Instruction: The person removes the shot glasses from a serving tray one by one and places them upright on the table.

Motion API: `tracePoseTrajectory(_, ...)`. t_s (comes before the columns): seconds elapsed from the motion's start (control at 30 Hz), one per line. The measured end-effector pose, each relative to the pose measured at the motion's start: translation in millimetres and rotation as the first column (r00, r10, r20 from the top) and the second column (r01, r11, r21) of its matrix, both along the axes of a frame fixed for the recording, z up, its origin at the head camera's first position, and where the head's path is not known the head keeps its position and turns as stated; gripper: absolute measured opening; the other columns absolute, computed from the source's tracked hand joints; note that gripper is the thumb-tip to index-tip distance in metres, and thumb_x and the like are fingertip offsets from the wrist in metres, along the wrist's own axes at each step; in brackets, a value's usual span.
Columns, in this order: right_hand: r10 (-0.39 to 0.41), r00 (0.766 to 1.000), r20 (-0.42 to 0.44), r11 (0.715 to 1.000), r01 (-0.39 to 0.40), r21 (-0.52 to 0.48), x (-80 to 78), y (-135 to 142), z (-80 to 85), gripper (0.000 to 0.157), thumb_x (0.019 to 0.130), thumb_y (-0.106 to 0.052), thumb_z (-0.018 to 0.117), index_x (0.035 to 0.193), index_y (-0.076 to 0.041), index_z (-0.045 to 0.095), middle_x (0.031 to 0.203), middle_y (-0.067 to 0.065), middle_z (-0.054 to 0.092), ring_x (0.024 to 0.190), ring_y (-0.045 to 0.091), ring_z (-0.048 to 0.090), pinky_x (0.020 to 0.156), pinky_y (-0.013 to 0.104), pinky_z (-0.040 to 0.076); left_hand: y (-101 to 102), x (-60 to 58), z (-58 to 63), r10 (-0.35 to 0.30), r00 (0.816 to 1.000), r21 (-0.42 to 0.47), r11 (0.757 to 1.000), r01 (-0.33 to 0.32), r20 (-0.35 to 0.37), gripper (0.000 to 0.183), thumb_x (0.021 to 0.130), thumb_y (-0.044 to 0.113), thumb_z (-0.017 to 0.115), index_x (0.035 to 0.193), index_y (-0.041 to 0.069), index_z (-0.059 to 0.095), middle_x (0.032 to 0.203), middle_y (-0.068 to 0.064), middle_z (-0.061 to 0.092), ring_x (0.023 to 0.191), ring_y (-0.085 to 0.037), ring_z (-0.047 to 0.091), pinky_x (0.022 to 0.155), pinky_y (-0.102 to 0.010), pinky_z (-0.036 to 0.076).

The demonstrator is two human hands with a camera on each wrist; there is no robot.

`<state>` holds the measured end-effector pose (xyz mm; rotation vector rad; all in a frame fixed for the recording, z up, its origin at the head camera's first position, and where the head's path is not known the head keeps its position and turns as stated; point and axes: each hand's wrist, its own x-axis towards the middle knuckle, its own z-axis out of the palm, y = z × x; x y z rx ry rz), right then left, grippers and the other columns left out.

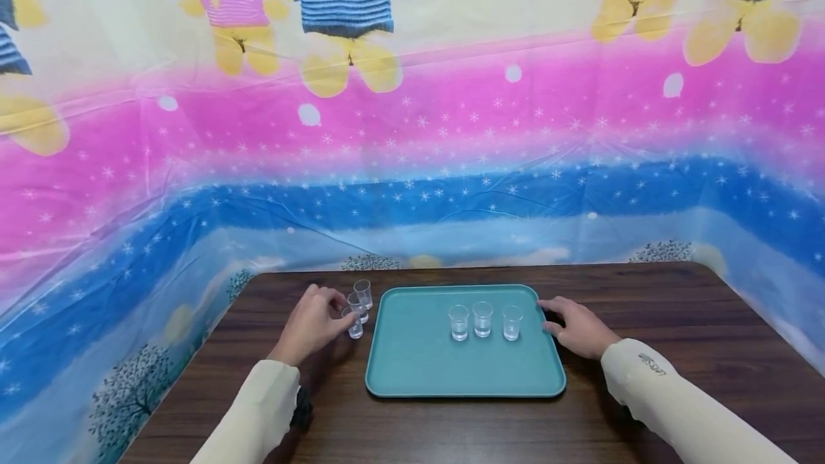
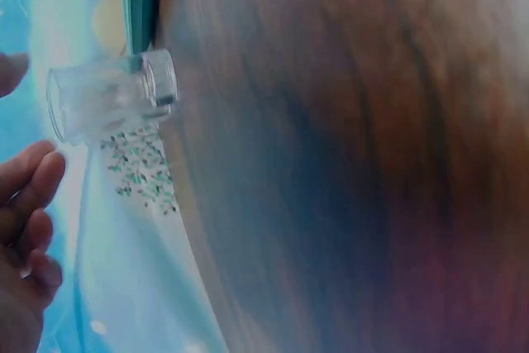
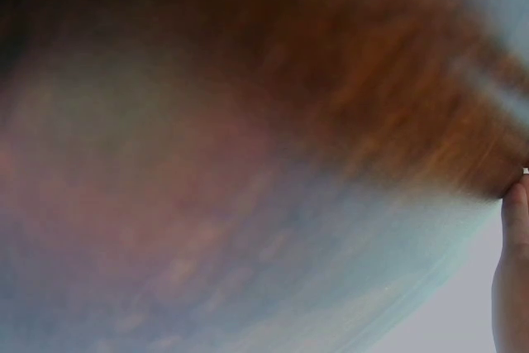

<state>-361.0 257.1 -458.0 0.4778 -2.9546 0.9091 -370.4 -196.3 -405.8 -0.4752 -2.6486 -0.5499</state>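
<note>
My left hand (image 1: pixel 311 326) is at a row of three small clear shot glasses left of the tray. Its thumb and fingers are spread near the nearest shot glass (image 1: pixel 355 326); in the left wrist view there is a gap between the fingertips (image 2: pixel 51 173) and an upright shot glass (image 2: pixel 103 103). Behind it stand a middle shot glass (image 1: pixel 363 312) and a far shot glass (image 1: pixel 364 293). On the right, my right hand (image 1: pixel 580 329) has its fingertips at the right rim of the teal tray (image 1: pixel 412 371). Three more shot glasses (image 1: pixel 482 321) stand upright on the tray.
Both hands and the tray are over a dark wood-grain table (image 1: pixel 677 321). Behind it hangs a printed cloth (image 1: pixel 451 220) with bears and snowflakes, close to the table's back edge. The right wrist view is mostly blurred.
</note>
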Motion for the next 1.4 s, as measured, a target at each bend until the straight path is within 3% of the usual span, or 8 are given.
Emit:
tracePoseTrajectory(0.13,-0.012,1.000,0.001,1.000,0.012,0.001,0.7,4.0,-0.7,0.047,0.086,-0.018,0.053,0.130,-0.007,0.038,0.124,0.013,0.041,0.113,0.034,0.037,0.085,0.052,0.031,17.0,-0.8,4.2,-0.072,0.990,0.009,0.997,0.074,-0.121,0.031,0.069,0.034,0.069,0.086,0.009,0.063,0.076,0.000,0.054,0.069,-0.011,0.038,0.055,-0.026,0.036)
tracePoseTrajectory(0.3,-0.025,1.000,0.017,1.000,0.025,0.004,1.9,6.8,-2.1,0.047,0.086,-0.018,0.053,0.130,-0.008,0.038,0.123,0.012,0.042,0.113,0.033,0.038,0.084,0.051,0.032,40.8,-2.8,7.4,-0.194,0.971,0.004,0.980,0.197,-0.143,0.030,0.071,0.036,0.068,0.089,0.013,0.062,0.077,0.005,0.053,0.070,-0.013,0.041,0.056,-0.025,0.037)
tracePoseTrajectory(0.4,-0.027,0.999,0.020,1.000,0.027,-0.001,2.6,7.6,-1.6,0.047,0.086,-0.018,0.053,0.130,-0.008,0.038,0.122,0.012,0.042,0.113,0.033,0.038,0.084,0.051,0.032,52.0,-4.4,6.6,-0.236,0.961,-0.016,0.972,0.236,-0.142,0.028,0.071,0.037,0.068,0.089,0.016,0.062,0.075,0.010,0.050,0.069,-0.010,0.039,0.056,-0.024,0.035)
tracePoseTrajectory(0.57,-0.027,1.000,0.005,1.000,0.027,0.003,2.7,10.1,-1.0,0.047,0.086,-0.017,0.054,0.129,-0.008,0.039,0.122,0.012,0.043,0.112,0.033,0.038,0.084,0.051,0.032,69.3,-6.6,3.7,-0.316,0.946,-0.036,0.949,0.314,-0.078,0.029,0.071,0.036,0.068,0.094,0.020,0.061,0.080,0.007,0.052,0.070,-0.004,0.037,0.056,-0.022,0.036)
tracePoseTrajectory(0.77,-0.036,0.999,0.011,0.999,0.036,0.006,1.1,10.5,-2.6,0.047,0.086,-0.018,0.053,0.130,-0.009,0.038,0.125,0.013,0.040,0.114,0.033,0.036,0.085,0.051,0.031,95.2,-11.5,3.1,-0.428,0.903,-0.042,0.902,0.430,0.036,0.035,0.073,0.037,0.066,0.100,0.017,0.061,0.085,0.004,0.054,0.075,-0.005,0.039,0.060,-0.023,0.039)
tracePoseTrajectory(1.07,-0.036,0.999,0.015,0.999,0.037,-0.018,-2.0,2.8,-3.3,0.046,0.087,-0.018,0.052,0.130,-0.009,0.038,0.126,0.013,0.040,0.115,0.033,0.035,0.086,0.051,0.030,129.9,-14.8,8.7,-0.407,0.888,-0.049,0.903,0.426,0.214,0.039,0.071,0.035,0.068,0.103,0.012,0.061,0.085,0.003,0.054,0.077,-0.008,0.041,0.064,-0.024,0.041)
tracePoseTrajectory(1.23,-0.035,0.999,0.022,0.999,0.036,-0.015,-2.7,1.1,-4.5,0.047,0.087,-0.019,0.051,0.131,-0.010,0.037,0.127,0.013,0.039,0.115,0.032,0.035,0.087,0.051,0.030,139.0,-15.9,8.1,-0.407,0.873,-0.037,0.901,0.431,0.267,0.039,0.072,0.037,0.067,0.104,0.014,0.061,0.087,0.005,0.053,0.081,-0.008,0.043,0.067,-0.026,0.041)
tracePoseTrajectory(1.4,-0.039,0.999,0.023,0.999,0.039,-0.017,-2.5,0.7,-4.1,0.047,0.087,-0.018,0.051,0.131,-0.010,0.037,0.129,0.014,0.036,0.117,0.033,0.033,0.088,0.051,0.029,146.4,-17.5,7.3,-0.421,0.865,-0.033,0.895,0.445,0.272,0.037,0.073,0.038,0.066,0.103,0.015,0.061,0.088,0.005,0.054,0.084,-0.014,0.046,0.068,-0.026,0.041)
